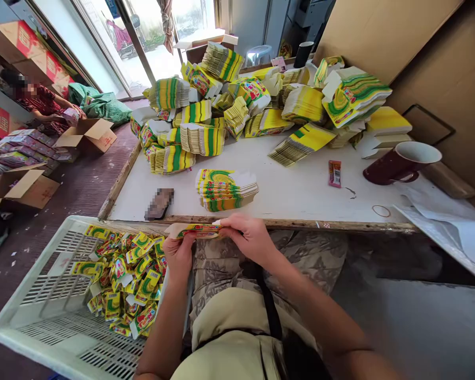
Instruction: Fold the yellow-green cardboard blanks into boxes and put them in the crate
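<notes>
Above my lap, a small yellow and green printed carton point(200, 229) is held between my two hands. My left hand point(179, 258) pinches its left end, thumb on the near face. At the right end, the fingers of my right hand point(248, 237) are closed on it by a white flap. Just beyond, on the table, lies a fanned stack of flat cartons point(224, 190). To my left stands a pale plastic crate point(59, 343), with many small yellow cartons point(132, 274) heaped inside.
Bundles of flat cartons point(201, 140) cover the back of the white table point(293, 195). A maroon mug point(383, 166), a small red packet point(334, 173), a rubber band point(381, 211) and a phone point(160, 203) lie nearer. At left, another person point(43, 108) sits by open cardboard boxes point(89, 134).
</notes>
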{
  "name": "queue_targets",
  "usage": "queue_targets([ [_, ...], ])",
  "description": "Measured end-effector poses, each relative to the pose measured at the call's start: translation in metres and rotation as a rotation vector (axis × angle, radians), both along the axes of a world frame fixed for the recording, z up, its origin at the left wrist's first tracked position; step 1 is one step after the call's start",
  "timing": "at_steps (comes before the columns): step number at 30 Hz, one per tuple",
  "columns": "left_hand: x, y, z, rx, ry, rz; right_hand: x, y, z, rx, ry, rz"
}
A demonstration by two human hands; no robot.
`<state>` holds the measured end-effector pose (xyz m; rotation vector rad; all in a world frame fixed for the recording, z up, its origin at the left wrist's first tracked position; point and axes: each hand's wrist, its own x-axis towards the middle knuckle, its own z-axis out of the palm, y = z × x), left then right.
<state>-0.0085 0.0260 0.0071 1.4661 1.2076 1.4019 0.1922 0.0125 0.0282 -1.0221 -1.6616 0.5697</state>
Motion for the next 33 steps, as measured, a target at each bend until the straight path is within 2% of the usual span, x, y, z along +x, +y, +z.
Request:
queue_targets([
  [4,-0.024,0.007,0.033,0.032,0.091,-0.244,0.018,0.003,0.003,0.132,-0.267,-0.082],
  [6,-0.025,0.008,0.048,0.041,0.295,-0.324,0.018,0.001,0.005,0.222,-0.389,-0.049],
  [8,-0.018,0.006,0.053,-0.020,0.525,-0.403,0.010,-0.003,0.007,0.332,-0.434,0.041],
  [10,-0.006,0.000,0.047,-0.090,0.638,-0.421,0.000,-0.009,0.006,0.362,-0.359,0.048],
  [12,0.006,-0.006,0.037,-0.111,0.661,-0.368,-0.011,-0.014,0.003,0.241,-0.140,-0.092],
  [14,0.013,-0.012,0.028,-0.063,0.666,-0.308,-0.018,-0.014,-0.004,0.002,0.144,-0.173],
  [15,0.015,-0.014,0.026,-0.018,0.672,-0.300,-0.022,-0.013,-0.008,-0.133,0.278,-0.125],
  [16,0.016,-0.016,0.024,0.039,0.678,-0.307,-0.024,-0.011,-0.012,-0.273,0.390,-0.020],
  [18,0.017,-0.018,0.023,0.161,0.694,-0.330,-0.029,-0.006,-0.019,-0.512,0.552,0.252],
  [19,0.017,-0.019,0.023,0.206,0.704,-0.337,-0.030,-0.005,-0.023,-0.592,0.603,0.349],
  [21,0.016,-0.018,0.024,0.234,0.722,-0.340,-0.032,-0.003,-0.028,-0.650,0.644,0.405],
  [24,0.015,-0.016,0.023,0.121,0.761,-0.361,-0.030,-0.007,-0.030,-0.527,0.537,0.319],
  [26,0.015,-0.014,0.021,0.047,0.759,-0.403,-0.029,-0.012,-0.028,-0.386,0.350,0.269],
  [28,0.016,-0.011,0.016,0.064,0.721,-0.415,-0.028,-0.017,-0.026,-0.258,0.157,0.251],
  [31,0.018,-0.007,0.009,0.133,0.680,-0.315,-0.024,-0.016,-0.025,-0.145,0.030,0.196],
  [33,0.016,-0.005,0.007,0.124,0.736,-0.220,-0.018,-0.011,-0.027,-0.112,0.043,0.081],
])
